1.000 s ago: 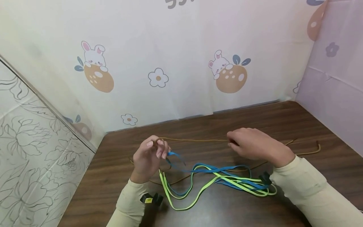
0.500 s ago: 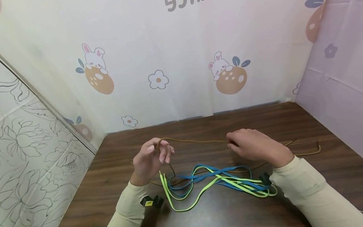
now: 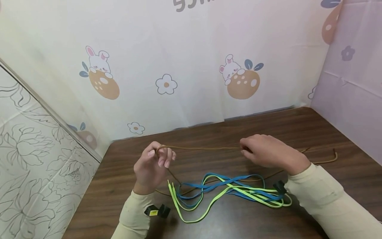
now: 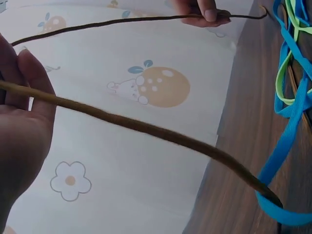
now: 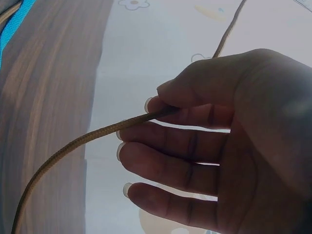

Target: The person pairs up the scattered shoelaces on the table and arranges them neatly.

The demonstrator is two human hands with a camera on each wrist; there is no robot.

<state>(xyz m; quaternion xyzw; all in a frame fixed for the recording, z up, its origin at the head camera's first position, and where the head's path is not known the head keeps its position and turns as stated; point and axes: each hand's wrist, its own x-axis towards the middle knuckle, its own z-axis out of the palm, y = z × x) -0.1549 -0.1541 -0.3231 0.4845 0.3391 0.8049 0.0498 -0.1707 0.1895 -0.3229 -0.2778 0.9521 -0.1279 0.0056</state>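
Presently, brown cord (image 3: 206, 149): in both hands, centre of the head frame; its upper run lies nearly level, long axis left to right.
Left hand (image 3: 150, 169): centre-left; fingers curled loosely about the cord, which bends over them.
Right hand (image 3: 267, 152): centre-right; thumb and forefinger pinch the cord, remaining fingers slightly bent.
Cord-and-lace crossing: from the left fingers the cord slants down and rightward to a bend of blue lace (image 4: 279, 155), lower right of the left wrist frame; the two touch there. Whether knotted, cannot tell. Left hand the nearer to it, right hand well apart.
Yellow-green lace (image 3: 191, 221): lower centre, overlapping the blue, flat on the table (image 3: 244, 224).
Loose brown end (image 3: 327, 161): far right of the head frame, hooked tip; whether part of the held cord, cannot tell.
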